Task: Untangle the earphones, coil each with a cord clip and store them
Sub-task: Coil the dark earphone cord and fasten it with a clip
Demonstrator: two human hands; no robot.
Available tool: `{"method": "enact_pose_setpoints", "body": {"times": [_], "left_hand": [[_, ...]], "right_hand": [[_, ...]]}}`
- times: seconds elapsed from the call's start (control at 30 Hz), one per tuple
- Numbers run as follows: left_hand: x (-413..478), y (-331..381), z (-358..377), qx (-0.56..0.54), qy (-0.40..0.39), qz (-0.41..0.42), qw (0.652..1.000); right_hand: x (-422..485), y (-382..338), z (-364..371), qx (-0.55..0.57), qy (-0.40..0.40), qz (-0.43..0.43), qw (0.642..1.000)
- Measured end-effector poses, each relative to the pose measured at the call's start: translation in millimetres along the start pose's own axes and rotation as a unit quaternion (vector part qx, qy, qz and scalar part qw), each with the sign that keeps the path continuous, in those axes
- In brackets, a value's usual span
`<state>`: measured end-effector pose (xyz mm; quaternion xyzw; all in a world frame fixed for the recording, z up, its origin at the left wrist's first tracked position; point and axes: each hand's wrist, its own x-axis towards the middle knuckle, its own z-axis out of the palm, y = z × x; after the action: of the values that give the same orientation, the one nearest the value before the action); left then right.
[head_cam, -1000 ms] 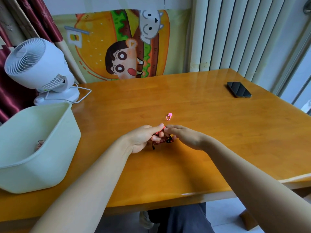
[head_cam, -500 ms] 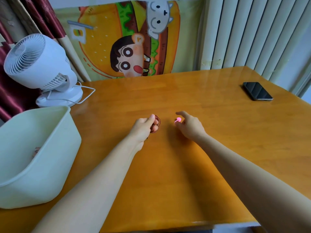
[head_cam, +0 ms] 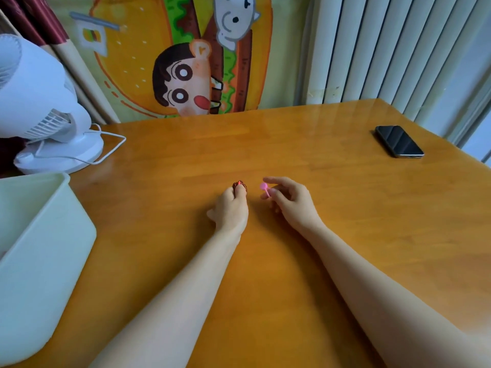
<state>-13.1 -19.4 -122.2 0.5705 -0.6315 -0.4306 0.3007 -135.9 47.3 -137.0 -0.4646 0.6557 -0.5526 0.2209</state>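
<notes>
One cord clip [head_cam: 264, 187], head aimed far-left, right hand [head_cam: 291, 201] pinching

Dark-red earphones [head_cam: 239, 186] — apparently coiled — just beside pink cord clip [head_cam: 263, 186]

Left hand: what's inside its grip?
A dark red coiled earphone pokes out of the left hand; the rest of the coil is covered by its fingers.
</notes>
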Motion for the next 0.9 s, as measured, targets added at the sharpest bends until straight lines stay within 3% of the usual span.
{"method": "enact_pose_setpoints", "body": {"times": [0.17,0.47,0.73,0.9], "left_hand": [[-4,-6,9,0.016,0.018,0.067,0.997],[3,-17,5,0.010,-0.056,0.126,0.990],[-1,-17,-8,-0.018,-0.112,0.112,0.987],[1,-21,-11,-0.030,-0.145,0.139,0.979]], "right_hand": [[-5,-4,-2,0.013,-0.013,-0.005,1.000],[-17,-8,1,0.008,-0.015,-0.044,0.999],[-19,-7,4,-0.085,-0.007,-0.100,0.991],[-21,-5,3,-0.070,0.007,-0.087,0.994]]}}
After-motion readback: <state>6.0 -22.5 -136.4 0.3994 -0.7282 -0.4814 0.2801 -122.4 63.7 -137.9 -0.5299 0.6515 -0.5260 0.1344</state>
